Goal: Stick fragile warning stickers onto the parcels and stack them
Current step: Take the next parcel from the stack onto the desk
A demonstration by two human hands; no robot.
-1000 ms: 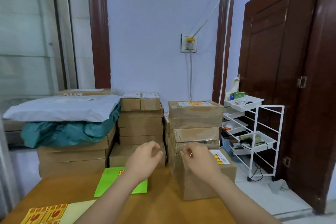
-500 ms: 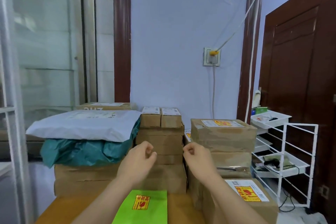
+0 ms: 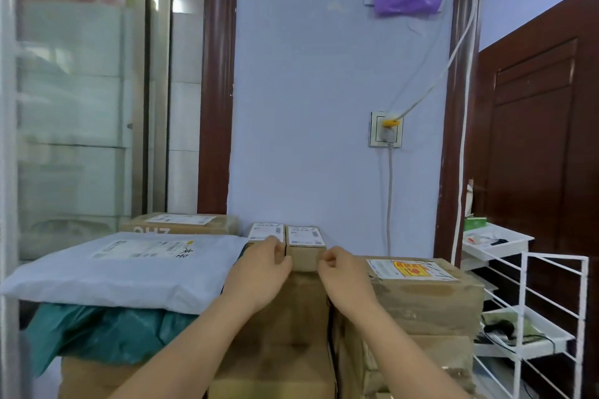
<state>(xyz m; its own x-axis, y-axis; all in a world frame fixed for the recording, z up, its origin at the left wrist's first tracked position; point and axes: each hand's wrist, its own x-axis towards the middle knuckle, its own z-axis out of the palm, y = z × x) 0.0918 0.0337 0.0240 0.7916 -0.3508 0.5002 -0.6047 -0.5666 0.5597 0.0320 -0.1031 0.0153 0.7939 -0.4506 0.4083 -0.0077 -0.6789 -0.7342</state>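
Two small brown boxes with white labels sit side by side on the middle stack of parcels: the left small box [image 3: 265, 232] and the right small box [image 3: 304, 244]. My left hand [image 3: 262, 272] reaches to their front, its fingers curled against the seam between them, and its grip is hidden. My right hand [image 3: 343, 275] has its fingers curled by the right small box's right front corner, with nothing visible in them. To the right, the top parcel [image 3: 428, 298] of another stack carries a yellow and red fragile sticker [image 3: 410, 269].
A grey mailer bag [image 3: 129, 266] lies over a teal bag [image 3: 107, 334] on cartons at the left, with another carton [image 3: 181, 223] behind. A white wire rack [image 3: 525, 311] stands at the right by a dark wooden door [image 3: 538, 146]. A cable hangs from the wall socket [image 3: 385, 129].
My view has moved forward and up, so the table, the green envelope and the sticker sheet have left the frame. Both hands have risen from low in front of the stacks to the two small boxes.
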